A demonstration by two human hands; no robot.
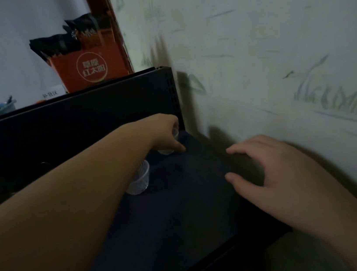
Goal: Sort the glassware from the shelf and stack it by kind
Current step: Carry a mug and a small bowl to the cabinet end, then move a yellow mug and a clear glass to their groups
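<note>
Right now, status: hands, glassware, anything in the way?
Left hand grips small glass at shelf back corner. Right hand open, resting on shelf edge. Ribbed glass beside left forearm.

dark shelf, two clear glasses

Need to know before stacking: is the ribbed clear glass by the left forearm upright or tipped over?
Upright. The ribbed glass stands on its base on the dark shelf, its rim partly hidden behind the forearm.
</note>
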